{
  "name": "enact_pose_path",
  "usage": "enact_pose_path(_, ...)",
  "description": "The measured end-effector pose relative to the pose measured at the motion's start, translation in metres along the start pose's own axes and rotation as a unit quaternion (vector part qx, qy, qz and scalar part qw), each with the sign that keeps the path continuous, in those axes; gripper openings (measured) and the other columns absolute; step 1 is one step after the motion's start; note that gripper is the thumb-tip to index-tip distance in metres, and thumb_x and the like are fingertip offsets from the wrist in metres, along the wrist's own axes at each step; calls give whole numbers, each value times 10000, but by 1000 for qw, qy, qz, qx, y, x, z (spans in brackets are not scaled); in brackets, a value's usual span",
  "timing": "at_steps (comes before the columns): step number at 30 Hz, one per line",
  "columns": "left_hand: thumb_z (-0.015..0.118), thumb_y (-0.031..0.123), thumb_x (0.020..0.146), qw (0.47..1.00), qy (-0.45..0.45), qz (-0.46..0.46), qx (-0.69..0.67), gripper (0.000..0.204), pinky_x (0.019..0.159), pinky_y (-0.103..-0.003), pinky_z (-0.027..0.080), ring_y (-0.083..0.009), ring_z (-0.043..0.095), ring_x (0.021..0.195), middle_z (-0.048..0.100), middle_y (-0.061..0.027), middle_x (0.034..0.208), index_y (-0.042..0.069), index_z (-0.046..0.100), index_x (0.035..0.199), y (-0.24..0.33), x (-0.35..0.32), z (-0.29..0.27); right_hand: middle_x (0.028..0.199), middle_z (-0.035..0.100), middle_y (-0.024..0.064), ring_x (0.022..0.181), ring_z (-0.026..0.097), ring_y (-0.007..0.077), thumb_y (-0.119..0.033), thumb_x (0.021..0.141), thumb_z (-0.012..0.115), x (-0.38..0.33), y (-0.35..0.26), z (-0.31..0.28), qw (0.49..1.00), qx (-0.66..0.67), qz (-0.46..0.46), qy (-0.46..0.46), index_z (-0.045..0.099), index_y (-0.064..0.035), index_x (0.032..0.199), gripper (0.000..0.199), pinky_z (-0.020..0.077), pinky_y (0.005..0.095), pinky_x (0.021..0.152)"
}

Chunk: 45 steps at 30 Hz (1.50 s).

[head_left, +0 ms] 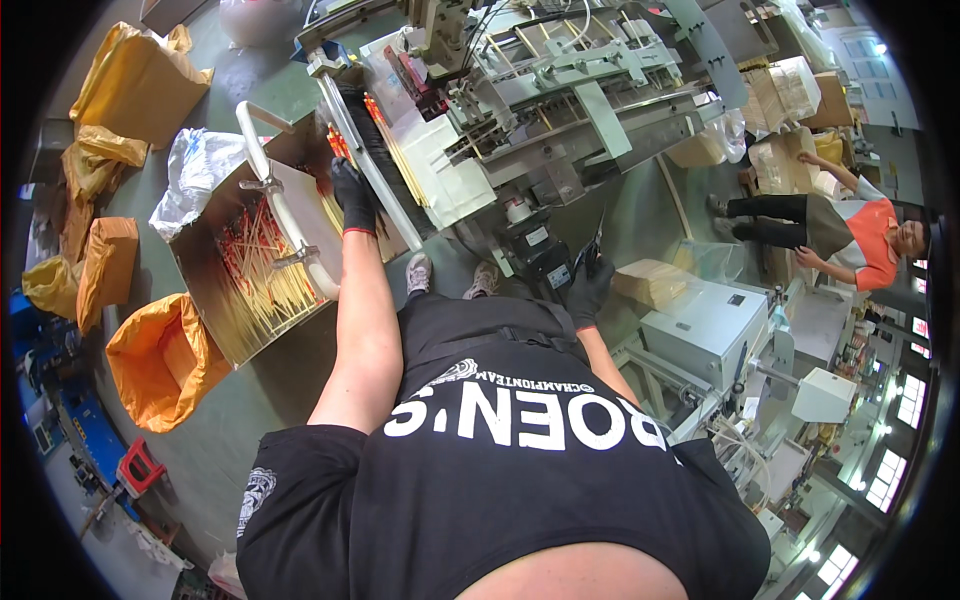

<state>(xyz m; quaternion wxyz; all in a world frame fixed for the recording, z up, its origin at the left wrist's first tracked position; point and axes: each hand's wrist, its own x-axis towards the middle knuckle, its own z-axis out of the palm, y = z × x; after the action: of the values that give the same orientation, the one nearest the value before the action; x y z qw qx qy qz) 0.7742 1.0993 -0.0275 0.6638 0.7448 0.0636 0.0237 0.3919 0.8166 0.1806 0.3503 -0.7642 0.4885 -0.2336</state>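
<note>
My left hand (352, 197), in a black glove, reaches forward between a metal bin (262, 348) and the machine's edge. Its fingers are closed around thin sticks with red-orange ends (338, 145). Many loose pale sticks with red ends (262, 265) lie in the bin at the left. A row of similar sticks (395, 150) rests on the machine beside a white sheet (445, 165). To the right, my right hand (590, 285), also black-gloved, is curled beside a dark box on the machine. A slim dark thing (598, 235) sticks out above it; its kind is unclear.
The stick-feeding machine (590, 95) stands ahead. A white tubular bar (285, 215) crosses the bin. An orange-lined sack (165, 360) and other sacks stand left. At right are a grey cabinet (705, 325), a pile of pale sticks (650, 283) and a person in an orange-and-grey shirt (865, 235).
</note>
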Motion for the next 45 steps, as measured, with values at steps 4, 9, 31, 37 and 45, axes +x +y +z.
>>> enact_pose_path(4, 346, 186, 928, 999, -18, 34, -19, 267, 703, -370, 419, -303, 556, 789, 572, -178, 834, -5, 530, 895, 7, -4, 0, 1003, 581, 122, 935, 585, 213, -80, 819, 585, 1, 1, 0, 1000, -19, 7, -5, 446, 4, 1092, 318, 443, 314, 811)
enact_pose_path(9, 377, 167, 911, 997, -28, 6, -70, 229, 709, -359, 421, -261, 555, 776, 579, -141, 830, 7, 540, 907, 33, -13, 1, 993, 585, 127, 922, 590, 219, -111, 828, 588, 0, -6, -1, 1000, -10, -3, -4, 455, -1, 1080, 306, 449, 316, 791)
enact_pose_path(31, 511, 300, 834, 986, 72, -119, 87, 353, 580, -371, 505, -266, 637, 656, 662, -152, 753, -20, 659, 858, 134, -79, -3, 848, 554, 99, 766, 553, 184, -149, 845, 579, -2, 35, 20, 998, 36, -24, 34, 461, -41, 1063, 270, 444, 332, 692)
enact_pose_path(37, 500, 150, 847, 986, 63, -111, -112, 216, 656, -336, 503, -221, 612, 702, 649, -115, 817, -7, 610, 949, 110, -62, 0, 887, 571, 193, 821, 568, 376, -205, 793, 590, 0, 34, 18, 998, 30, -29, 42, 497, -74, 1020, 278, 443, 425, 669)
enact_pose_path(45, 501, 127, 861, 989, 26, -130, -63, 227, 691, -338, 503, -253, 612, 741, 631, -140, 894, 8, 561, 1044, 99, -59, 1, 892, 596, 184, 836, 580, 375, -206, 777, 592, -1, 22, 11, 999, -10, -20, 44, 510, -89, 1038, 298, 450, 434, 681)
